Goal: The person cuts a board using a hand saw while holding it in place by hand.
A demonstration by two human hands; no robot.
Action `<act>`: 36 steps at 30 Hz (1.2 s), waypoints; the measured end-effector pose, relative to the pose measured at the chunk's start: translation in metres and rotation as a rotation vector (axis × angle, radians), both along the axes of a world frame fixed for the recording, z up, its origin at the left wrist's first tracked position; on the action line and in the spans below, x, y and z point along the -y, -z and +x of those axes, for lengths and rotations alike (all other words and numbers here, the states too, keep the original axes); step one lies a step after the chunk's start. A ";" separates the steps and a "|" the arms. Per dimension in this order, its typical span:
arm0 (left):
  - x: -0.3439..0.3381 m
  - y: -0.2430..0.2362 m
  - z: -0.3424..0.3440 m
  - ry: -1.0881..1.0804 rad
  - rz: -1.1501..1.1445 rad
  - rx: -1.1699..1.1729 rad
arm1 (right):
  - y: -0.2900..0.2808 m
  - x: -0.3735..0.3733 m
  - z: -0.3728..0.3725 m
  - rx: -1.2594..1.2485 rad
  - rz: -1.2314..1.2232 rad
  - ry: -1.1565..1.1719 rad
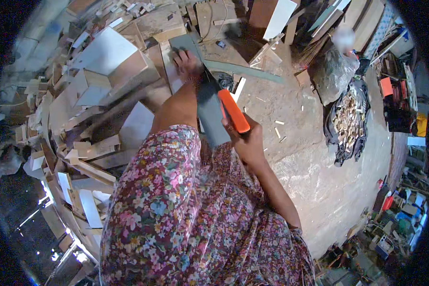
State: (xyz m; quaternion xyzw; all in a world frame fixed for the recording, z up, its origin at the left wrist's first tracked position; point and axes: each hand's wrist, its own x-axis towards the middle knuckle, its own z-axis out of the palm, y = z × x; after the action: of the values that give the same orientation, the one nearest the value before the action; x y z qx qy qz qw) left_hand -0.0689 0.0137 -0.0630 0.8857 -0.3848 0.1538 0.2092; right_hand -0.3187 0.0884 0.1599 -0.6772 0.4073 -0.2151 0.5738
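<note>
A long grey-green board point(212, 125) lies lengthwise in front of me, its near end close to my floral dress. My left hand point(188, 66) presses on the far part of the board with its fingers apart. In my right hand point(249, 143) is a handsaw point(234, 112), held by its orange handle. The saw's thin dark blade runs away from me along the board's right side, toward my left wrist. I cannot tell whether the teeth are in the wood. Under the board's left edge a pale strip of wood point(170, 66) shows.
Wooden boxes and boards point(107, 52) are heaped at left. Another grey-green strip point(252, 71) lies beyond the saw. Small offcuts point(278, 132) dot the floor at right. A dark sack of wood scraps point(350, 114) sits beside a clear plastic bag point(336, 74). Someone's blurred head shows behind it.
</note>
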 end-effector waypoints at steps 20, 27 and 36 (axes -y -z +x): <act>0.002 -0.032 -0.010 0.015 -0.207 -0.095 | 0.042 0.023 0.044 0.025 -0.024 0.059; 0.001 -0.035 -0.008 -0.038 0.018 -0.140 | -0.035 -0.016 -0.048 -0.134 0.225 0.079; 0.004 -0.041 -0.012 -0.070 0.011 -0.119 | 0.039 0.011 0.032 0.046 0.111 0.165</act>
State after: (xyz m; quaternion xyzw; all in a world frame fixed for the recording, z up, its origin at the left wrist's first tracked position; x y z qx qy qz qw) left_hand -0.0805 0.0102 -0.0223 0.9074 -0.3413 0.1057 0.2214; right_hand -0.2863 0.0776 0.1212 -0.6034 0.4597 -0.2544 0.5998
